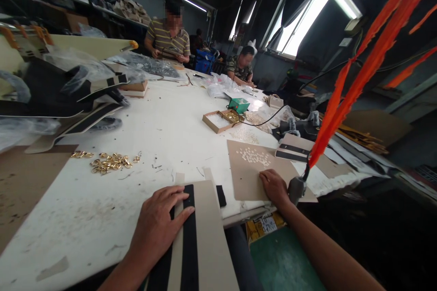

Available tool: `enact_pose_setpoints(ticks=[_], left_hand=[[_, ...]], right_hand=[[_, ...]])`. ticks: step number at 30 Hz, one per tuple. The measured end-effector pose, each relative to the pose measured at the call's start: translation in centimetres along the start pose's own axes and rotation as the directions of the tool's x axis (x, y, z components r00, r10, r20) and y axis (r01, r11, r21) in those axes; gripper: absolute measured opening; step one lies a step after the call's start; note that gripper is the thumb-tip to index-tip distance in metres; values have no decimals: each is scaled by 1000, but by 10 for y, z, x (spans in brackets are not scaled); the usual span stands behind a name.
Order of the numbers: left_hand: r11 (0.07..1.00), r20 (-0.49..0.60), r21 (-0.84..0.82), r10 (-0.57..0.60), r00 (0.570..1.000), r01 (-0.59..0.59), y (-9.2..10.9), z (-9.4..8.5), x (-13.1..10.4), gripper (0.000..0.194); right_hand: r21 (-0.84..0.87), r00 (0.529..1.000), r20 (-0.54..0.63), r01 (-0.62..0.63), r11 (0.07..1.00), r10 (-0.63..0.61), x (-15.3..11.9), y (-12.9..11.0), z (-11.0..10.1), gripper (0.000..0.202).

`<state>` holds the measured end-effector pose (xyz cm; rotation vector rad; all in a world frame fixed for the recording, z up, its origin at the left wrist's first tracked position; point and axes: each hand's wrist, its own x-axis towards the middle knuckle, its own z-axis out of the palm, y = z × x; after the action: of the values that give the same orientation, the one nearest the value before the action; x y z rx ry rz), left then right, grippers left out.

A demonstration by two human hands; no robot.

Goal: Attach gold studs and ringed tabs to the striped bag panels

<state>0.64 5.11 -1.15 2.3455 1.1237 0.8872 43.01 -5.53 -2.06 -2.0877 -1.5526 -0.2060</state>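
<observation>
A beige panel with black strips (208, 218) lies at the table's front edge and reaches toward me over it. My left hand (160, 218) rests on top of this panel, fingers stretched out and thumb apart, with the tips on a black strip. On a brown cardboard sheet (246, 186) to the right, my right hand (274, 186) has its fingers curled together; whatever they may hold is hidden. Just beyond those fingers, several small pale rings (254, 156) are scattered over the cardboard.
Gold metal clasps (111, 163) lie in a pile at left. Farther back are a divided cardboard box (218, 122) and a green device (238, 105). Orange strips (341, 95) hang from a grey holder (297, 189) beside my right wrist. Two people sit across the table.
</observation>
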Motion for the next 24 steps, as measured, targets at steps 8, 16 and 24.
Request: enact_pose_setpoints(ticks=[8,16,24], left_hand=[[1000,-10,8,4,1000,-3,-1,0,-2,26],[1000,5,12,0,1000,0,2,-1,-1,25],[1000,14,7,-4,1000,4,4,-1,0,26]], right_hand=[[-69,999,18,35,997,-34,-1,0,1,27],[-74,994,87,74,994,-68,-11,-8,-10,28],[22,989,123,84,996,-86,-54,-38,-24,29]])
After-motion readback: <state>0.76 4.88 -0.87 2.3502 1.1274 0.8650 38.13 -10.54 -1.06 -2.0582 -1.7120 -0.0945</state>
